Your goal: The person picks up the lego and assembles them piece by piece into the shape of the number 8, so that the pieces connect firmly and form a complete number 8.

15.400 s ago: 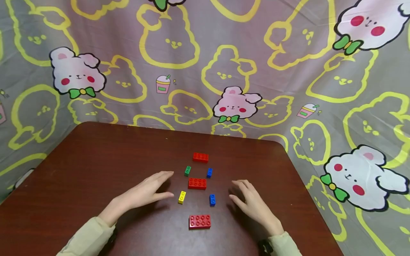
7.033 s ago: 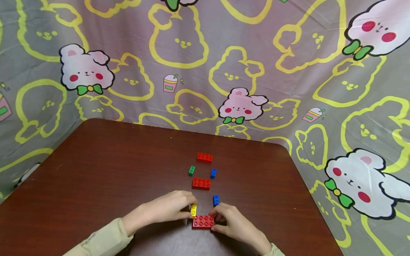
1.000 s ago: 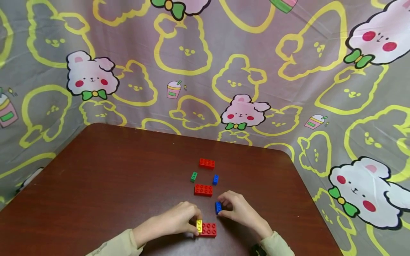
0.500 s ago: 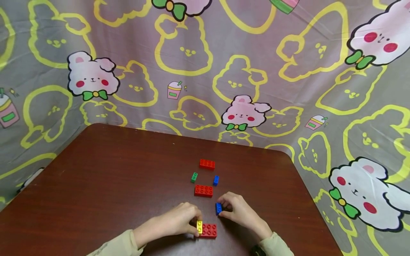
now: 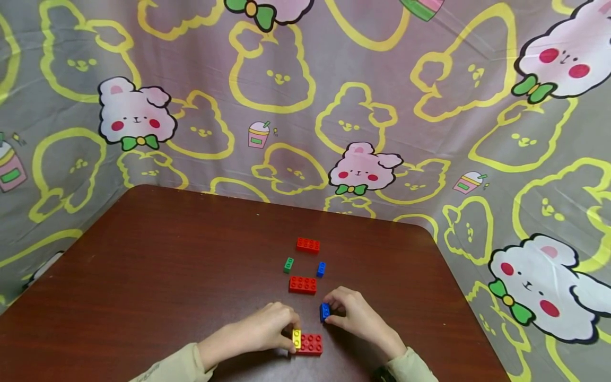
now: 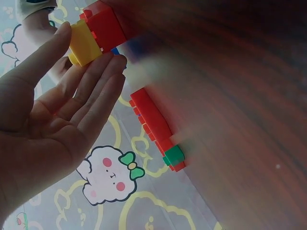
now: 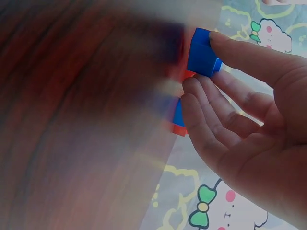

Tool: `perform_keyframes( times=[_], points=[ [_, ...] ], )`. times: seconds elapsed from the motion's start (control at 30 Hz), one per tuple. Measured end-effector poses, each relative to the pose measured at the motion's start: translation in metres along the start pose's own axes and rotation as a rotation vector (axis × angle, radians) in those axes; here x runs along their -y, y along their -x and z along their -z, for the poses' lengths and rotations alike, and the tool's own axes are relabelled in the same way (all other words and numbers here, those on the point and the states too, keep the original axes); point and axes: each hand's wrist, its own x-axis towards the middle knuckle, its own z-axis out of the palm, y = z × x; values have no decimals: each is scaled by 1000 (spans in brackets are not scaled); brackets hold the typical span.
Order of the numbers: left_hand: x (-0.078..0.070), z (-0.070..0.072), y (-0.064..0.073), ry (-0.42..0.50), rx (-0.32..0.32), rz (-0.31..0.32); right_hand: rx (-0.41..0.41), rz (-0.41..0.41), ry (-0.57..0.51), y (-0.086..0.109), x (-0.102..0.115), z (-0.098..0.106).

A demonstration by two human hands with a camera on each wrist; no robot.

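Observation:
In the head view my left hand [image 5: 267, 328] pinches a yellow toy building brick [image 5: 297, 338] between thumb and fingers. That brick sits on the left end of the nearest red brick [image 5: 312, 344], and the left wrist view shows the yellow brick [image 6: 85, 43] against the red brick [image 6: 105, 25]. My right hand [image 5: 355, 315] pinches a small blue brick [image 5: 325, 312] by its ends, behind and right of that red brick. In the right wrist view the thumb and fingertips hold the blue brick [image 7: 202, 55]; whether it touches the table I cannot tell.
Beyond the hands on the brown table [image 5: 191, 254] lie a middle red brick [image 5: 303, 285], a green brick [image 5: 288, 265], another blue brick [image 5: 321, 269] and a far red brick [image 5: 308, 244]. A patterned cloth [image 5: 286, 127] hangs behind the table.
Both hands, earlier apart from the bricks, now pinch one each. The yellow brick has moved from the table onto the near red brick. Over the last second the hands have hardly moved.

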Motion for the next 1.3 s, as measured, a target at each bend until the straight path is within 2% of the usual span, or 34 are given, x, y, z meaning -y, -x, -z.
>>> perform_keyframes(
  times=[0.03, 0.13, 0.17, 0.27, 0.33, 0.73, 1.13, 1.3],
  points=[
    [4, -4, -1, -11, -11, -24, 0, 0, 0, 0, 0, 0],
    [4, -3, -1, 1, -5, -20, 1, 0, 8, 1, 1, 1],
    [-1, 1, 0, 18, 11, 10, 1, 2, 11, 2, 2, 1],
    [-9, 7, 1, 18, 23, 49, 1, 6, 18, 3, 3, 2],
    [-10, 9, 1, 7, 20, 56, -2, 15, 22, 4, 5, 2],
    [-10, 8, 2, 19, 14, 62, -43, 85, 54, 13, 12, 2],
    [-10, 9, 0, 42, 36, 74, -38, 103, 63, 17, 18, 2],
    [-10, 9, 0, 34, 27, 61, -36, 105, 64, 18, 18, 1]
  ],
)
